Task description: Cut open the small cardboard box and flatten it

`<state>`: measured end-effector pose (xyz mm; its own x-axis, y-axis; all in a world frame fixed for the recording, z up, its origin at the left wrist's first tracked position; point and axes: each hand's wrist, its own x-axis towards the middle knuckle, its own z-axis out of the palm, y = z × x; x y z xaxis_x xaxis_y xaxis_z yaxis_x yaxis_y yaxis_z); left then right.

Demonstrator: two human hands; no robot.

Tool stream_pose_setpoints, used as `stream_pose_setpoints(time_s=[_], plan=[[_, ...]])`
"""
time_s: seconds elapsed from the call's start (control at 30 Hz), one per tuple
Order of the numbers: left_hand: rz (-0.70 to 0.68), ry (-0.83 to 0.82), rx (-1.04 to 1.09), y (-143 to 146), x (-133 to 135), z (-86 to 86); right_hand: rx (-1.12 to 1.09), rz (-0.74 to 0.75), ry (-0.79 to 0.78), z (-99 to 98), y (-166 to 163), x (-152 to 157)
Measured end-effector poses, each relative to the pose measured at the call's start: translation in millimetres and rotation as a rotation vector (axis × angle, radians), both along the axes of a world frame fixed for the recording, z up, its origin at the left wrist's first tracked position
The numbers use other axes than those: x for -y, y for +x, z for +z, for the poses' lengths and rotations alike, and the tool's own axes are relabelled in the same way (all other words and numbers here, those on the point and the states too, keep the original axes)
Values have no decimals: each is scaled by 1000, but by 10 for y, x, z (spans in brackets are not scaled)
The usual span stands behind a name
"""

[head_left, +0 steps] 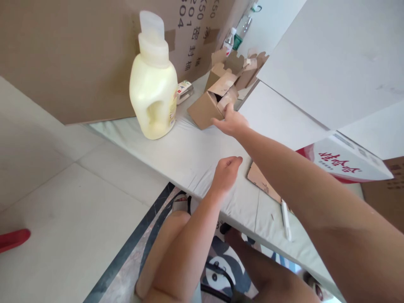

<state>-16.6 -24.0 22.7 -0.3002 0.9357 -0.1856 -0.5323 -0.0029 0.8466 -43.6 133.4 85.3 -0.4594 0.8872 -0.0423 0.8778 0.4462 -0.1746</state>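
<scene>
The small open cardboard box [211,104] lies on its side on the white table [189,155], its flaps splayed toward the person, just right of the pale yellow detergent bottle [153,88]. The right hand [231,122] reaches out to it — fingertips touch the box's lower flap at the opening, the fingers loosely curved rather than clamped, so it rests on the cardboard without gripping it as far as the view shows. The left hand [225,173] hovers nearer the table's front edge, curled into a loose fist, holding nothing visible.

Behind the small box stands a cluster of more open cardboard boxes [243,67], and beyond them two clear plastic water bottles [236,35]. A small red-and-white packet [184,90] lies between the detergent bottle and the box. A large brown carton [78,54] with printed characters backs the table. To the right sits a white carton with red lettering [344,162] — a flat piece of brown cardboard [261,181] and a white pen [285,219] lie near it.
</scene>
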Motion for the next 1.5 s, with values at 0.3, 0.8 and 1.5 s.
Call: stream_pose_setpoints(time_s=[0.3,0.8,1.5], plan=[[-28,-3,-7,-81,61,43,-293,-228,-103,-89,-165,-175],[415,56,-32,-311,195,37,-679,-287,-137,-311,431,-38],[-130,362,-977,29,-29,-8,-1132,-71,13,-849,2992,1715]])
